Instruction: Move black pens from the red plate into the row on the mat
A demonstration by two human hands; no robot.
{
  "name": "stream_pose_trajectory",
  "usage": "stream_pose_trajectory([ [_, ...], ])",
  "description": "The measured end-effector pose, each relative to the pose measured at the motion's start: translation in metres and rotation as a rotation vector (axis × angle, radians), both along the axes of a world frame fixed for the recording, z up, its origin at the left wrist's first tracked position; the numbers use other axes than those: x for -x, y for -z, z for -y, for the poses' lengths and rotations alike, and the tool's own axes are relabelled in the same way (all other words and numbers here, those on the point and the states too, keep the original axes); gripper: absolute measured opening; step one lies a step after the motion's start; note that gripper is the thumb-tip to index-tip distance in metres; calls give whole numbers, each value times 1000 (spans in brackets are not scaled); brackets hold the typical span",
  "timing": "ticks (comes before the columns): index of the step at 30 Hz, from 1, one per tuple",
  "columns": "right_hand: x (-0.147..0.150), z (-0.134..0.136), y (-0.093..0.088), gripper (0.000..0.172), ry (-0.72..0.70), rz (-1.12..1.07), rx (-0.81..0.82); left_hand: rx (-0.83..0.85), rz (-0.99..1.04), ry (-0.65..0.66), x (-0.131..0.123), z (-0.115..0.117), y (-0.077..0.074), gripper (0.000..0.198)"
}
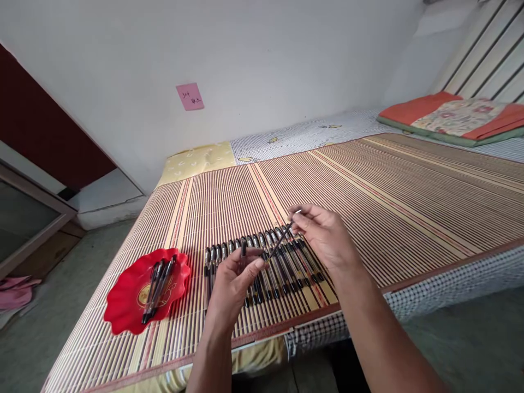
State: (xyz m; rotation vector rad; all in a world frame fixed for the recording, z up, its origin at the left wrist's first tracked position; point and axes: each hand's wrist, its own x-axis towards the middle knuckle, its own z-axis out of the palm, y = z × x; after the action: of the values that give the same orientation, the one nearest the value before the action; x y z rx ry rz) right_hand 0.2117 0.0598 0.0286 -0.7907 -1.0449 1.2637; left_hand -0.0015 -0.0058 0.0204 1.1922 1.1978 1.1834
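Observation:
My left hand [233, 281] is closed around a clear pen, its black cap [244, 247] poking up between the fingers; the rest of that pen is mostly hidden. Between finger and thumb, my right hand [321, 234] pinches the upper end of a thin dark pen refill [280, 239]. The refill slants down to the left, its lower tip close to my left thumb; whether they touch I cannot tell. Beneath both hands lies a row of several black-capped clear pens [282, 267], side by side on the striped bamboo mat [229, 202].
To the left, a red scalloped plate [123, 295] holds a few black pens [158, 289]. A folded orange floral quilt [454, 117] lies at the far right. A pink note [190, 96] is stuck on the white wall. The bed's front edge [311, 334] runs below my hands.

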Motion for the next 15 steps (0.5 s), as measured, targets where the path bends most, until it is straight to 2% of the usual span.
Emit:
stream_pose_trajectory([
  [5,23,3,2,17,-124,14,-8,2,83,9,-10,2,0,28],
  [8,20,5,-2,17,-230,7,-4,34,127,25,-7,2,2,34],
  [12,14,8,-5,16,-384,-4,-4,130,271,115,-9,3,-1,40],
  [15,14,10,-8,15,-408,21,-11,143,339,123,-17,5,-4,41],
])
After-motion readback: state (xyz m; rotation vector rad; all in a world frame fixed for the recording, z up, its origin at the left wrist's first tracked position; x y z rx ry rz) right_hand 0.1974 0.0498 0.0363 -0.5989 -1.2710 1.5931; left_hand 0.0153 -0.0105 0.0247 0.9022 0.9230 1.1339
